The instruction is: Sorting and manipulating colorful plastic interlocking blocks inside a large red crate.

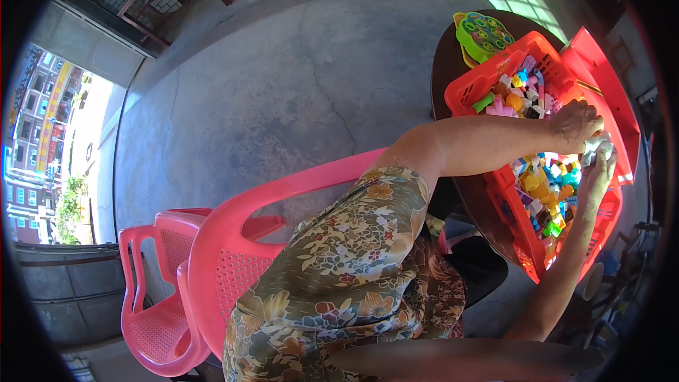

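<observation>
Pale piece (598, 147), possibly more than one, held above the red basket (488, 75) between both hands: the left hand (576, 127) is curled closed against it, and the right hand (600, 172) pinches it from the opposite side, finger contact being partly hidden. A slackened pinch could drop the piece among the loose blocks (540, 187), where similar pale ones would make it hard to find. Count: one basket; blocks too many and overlapped to number; one round desk (444, 64) beneath; one green toy (486, 37); at least two pink chairs (233, 276).
</observation>
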Available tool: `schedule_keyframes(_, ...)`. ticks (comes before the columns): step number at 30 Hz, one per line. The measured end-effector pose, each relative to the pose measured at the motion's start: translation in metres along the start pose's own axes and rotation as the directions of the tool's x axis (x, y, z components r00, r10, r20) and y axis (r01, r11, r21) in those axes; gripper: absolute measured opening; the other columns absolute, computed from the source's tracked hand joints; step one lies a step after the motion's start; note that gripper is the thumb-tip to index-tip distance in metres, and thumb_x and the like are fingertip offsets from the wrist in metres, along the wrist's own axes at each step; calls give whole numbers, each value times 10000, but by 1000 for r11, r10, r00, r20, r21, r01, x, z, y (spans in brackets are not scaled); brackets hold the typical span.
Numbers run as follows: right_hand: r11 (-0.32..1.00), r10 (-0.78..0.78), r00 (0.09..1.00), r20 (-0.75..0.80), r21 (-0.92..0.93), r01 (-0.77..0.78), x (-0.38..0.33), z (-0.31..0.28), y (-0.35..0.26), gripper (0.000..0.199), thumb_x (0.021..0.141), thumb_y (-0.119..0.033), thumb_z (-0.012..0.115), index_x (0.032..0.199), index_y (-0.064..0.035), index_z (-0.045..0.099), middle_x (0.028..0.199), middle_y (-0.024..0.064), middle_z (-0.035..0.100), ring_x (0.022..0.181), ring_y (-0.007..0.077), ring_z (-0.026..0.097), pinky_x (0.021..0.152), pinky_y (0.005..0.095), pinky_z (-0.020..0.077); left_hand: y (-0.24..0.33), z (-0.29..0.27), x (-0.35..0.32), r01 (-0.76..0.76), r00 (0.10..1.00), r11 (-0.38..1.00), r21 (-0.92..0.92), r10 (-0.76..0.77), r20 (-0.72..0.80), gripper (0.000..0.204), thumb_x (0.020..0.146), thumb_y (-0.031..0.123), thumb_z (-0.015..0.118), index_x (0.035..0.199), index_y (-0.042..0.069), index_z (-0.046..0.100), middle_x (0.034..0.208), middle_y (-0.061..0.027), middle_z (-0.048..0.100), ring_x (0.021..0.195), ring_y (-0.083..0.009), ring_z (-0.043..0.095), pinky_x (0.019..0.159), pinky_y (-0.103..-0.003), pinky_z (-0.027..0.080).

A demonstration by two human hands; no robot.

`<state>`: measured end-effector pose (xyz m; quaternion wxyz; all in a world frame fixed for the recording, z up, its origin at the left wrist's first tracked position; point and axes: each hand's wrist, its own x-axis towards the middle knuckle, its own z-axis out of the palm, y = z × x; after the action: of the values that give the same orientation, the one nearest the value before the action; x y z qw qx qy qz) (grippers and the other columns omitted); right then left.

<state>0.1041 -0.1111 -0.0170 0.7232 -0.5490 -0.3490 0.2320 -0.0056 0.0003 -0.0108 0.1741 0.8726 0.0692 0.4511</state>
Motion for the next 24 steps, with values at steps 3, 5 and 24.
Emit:
schedule_keyframes(3, 996, 24, 999, -49, -88, -28, 7, -24, 2, 314, 917, -258, 506, 1152, -51, 476, 1012, 58, 551, 894, 123, 548, 720, 263, 458, 11, -5, 3, -74, 989, 997, -7, 74, 126, 343, 606, 207, 694, 903, 80, 579, 871, -114, 580, 861, -275, 570, 750, -392, 443)
schedule_keyframes(5, 995, 88, 995, -38, 46, -87, 12, -33, 9, 308, 919, -240, 501, 1158, -47, 479, 1003, 52, 540, 896, 111, 537, 697, 250, 451, 9, 0, 1, -95, 990, 995, -32, 98, 97, 352, 610, 244, 689, 897, 69, 585, 891, -125, 585, 866, -284, 570, 768, -397, 443)
schedule_keyframes(24, 762, -156, 976, 148, -611, 215, -28, 24, -28, 289, 911, -221, 457, 1171, -94, 441, 755, 136, 580, 647, 226, 563, 618, 317, 464, -9, 23, -15, 750, 608, 29, -661, -426, 670, 295, 924, 367, 402, 913, 135, 583, 670, -33, 572, 563, -135, 568, 475, -260, 464)
